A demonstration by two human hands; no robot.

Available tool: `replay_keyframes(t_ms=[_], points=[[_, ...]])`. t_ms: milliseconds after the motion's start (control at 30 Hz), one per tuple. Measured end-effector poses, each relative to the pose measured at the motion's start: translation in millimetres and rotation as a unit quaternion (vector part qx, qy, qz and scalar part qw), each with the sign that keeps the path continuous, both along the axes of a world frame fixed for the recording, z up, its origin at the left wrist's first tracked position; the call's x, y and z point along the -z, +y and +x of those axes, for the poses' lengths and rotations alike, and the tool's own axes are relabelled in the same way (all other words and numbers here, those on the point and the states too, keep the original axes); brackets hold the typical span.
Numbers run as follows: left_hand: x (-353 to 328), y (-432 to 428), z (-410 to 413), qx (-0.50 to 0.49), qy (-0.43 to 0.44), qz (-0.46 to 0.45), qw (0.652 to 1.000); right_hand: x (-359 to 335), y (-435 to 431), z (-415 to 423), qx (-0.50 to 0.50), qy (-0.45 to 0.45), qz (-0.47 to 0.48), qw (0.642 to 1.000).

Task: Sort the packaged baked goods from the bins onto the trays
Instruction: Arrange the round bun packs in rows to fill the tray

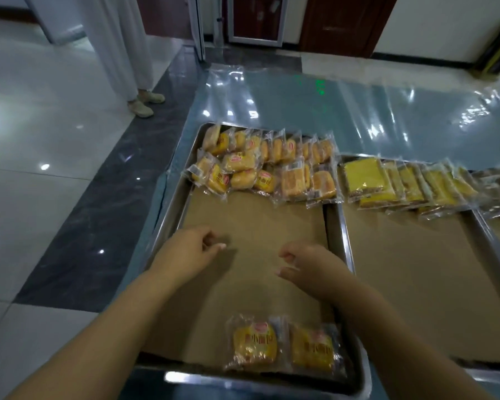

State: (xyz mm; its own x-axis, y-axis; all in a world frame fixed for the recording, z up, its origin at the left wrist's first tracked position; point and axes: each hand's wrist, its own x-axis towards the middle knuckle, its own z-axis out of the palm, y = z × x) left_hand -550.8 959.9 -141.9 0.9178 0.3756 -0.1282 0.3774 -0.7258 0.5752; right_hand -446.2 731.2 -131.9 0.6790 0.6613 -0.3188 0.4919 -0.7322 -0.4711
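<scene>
I've got both grips over the paper liner (257,215) of the near tray (168,217), neither touching a pack. L grip (191,249): fingers loosely curled, thumb near the fingertips, nothing in it. R grip (309,267): same, fingers loose & half curled, empty, just inside the tray's R rim. The two are apart w/ bare liner between them. Behind the grips, on my side, two packs lie flat on the liner by the tray's near rim: one bun (254,343) below the gap between the grips, and a 2nd bun (312,346) just beside it, behind the R grip. Their wrapper edges touch or overlap, can't tell which. Well ahead of both grips, at the tray's far end, is a heap of buns (257,168) in clear wrappers, some standing on edge in a row, some lying across each other. Right of the R grip, past the rim, is the 2nd tray (416,269), also lined. At its far end a row of yellow cakes (367,177) lean on one another. Further right are a 3rd tray's packs (499,192), too blurred to tell what. All trays sit on a plastic sheet (358,111). Far ahead & left of the L grip are a person's shoes (145,105) on the floor tiles (41,168).
</scene>
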Motion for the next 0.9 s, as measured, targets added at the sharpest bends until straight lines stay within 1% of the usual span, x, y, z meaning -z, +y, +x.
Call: replay_keyframes(t_ms=[100, 200, 400, 467, 533, 600, 733, 800, 900], points=[[2, 31, 38, 0.011, -0.024, 0.018, 0.999, 0, 31, 26, 0.033, -0.024, -0.017, 0.999], [7, 55, 76, 0.018, -0.04, 0.031, 0.999, -2, 66, 54, 0.084, -0.042, -0.014, 0.996], [20, 80, 130, -0.022, 0.008, 0.057, 0.998, -1, 131, 108, 0.171, -0.065, 0.04, 0.982], [25, 82, 140, -0.024, 0.013, 0.057, 0.998, 2, 148, 124, 0.206, -0.047, 0.056, 0.976], [31, 84, 143, -0.034, 0.002, 0.045, 0.998, 7, 163, 136, 0.242, -0.011, 0.069, 0.968], [35, 86, 143, -0.043, -0.017, 0.016, 0.999, 11, 174, 144, 0.267, 0.009, 0.055, 0.962], [37, 89, 131, -0.048, -0.071, -0.034, 0.996, 19, 182, 151, 0.272, 0.002, 0.027, 0.962], [36, 91, 122, -0.053, -0.101, -0.04, 0.993, 21, 181, 151, 0.276, 0.001, 0.054, 0.96], [30, 91, 105, -0.056, -0.126, -0.077, 0.987, 17, 178, 149, 0.32, 0.039, 0.157, 0.933]])
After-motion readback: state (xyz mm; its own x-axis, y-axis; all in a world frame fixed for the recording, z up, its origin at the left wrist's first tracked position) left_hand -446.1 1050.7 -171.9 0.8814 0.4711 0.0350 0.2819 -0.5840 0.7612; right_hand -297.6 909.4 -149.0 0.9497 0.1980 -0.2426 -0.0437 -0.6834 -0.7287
